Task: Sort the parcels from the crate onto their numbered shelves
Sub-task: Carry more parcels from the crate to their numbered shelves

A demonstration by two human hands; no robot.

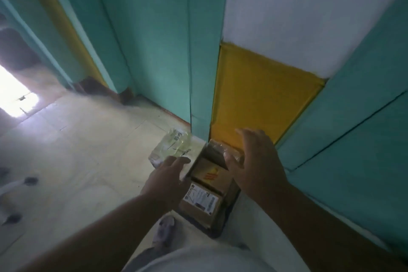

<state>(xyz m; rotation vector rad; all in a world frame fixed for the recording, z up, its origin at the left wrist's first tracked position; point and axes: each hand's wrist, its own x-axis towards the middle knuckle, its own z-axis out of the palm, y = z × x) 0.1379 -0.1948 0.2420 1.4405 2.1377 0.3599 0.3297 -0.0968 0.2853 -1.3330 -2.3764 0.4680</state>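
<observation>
Daylight burns white through an opening at the far left of the frame, washing over the pale floor beside it. Further right, at lower centre, a clear plastic-wrapped parcel lies flat on the floor, just left of the crate. The left hand reaches in from the bottom of the frame, its fingers stretched forward and relaxed over the near edge of that wrapped parcel and the left wall of the crate; it grips nothing, and whether it touches either cannot be told through the blur. The crate, dark-rimmed, stands on the floor against a teal and yellow wall and holds brown cardboard parcels: nearest the camera one with a white shipping label, behind it one with red markings, and at the far end another wrapped brown one. The right hand hovers above the crate's far right side, fingers spread and loose, holding nothing. A grey shoe shows below the crate, at bottom centre.
</observation>
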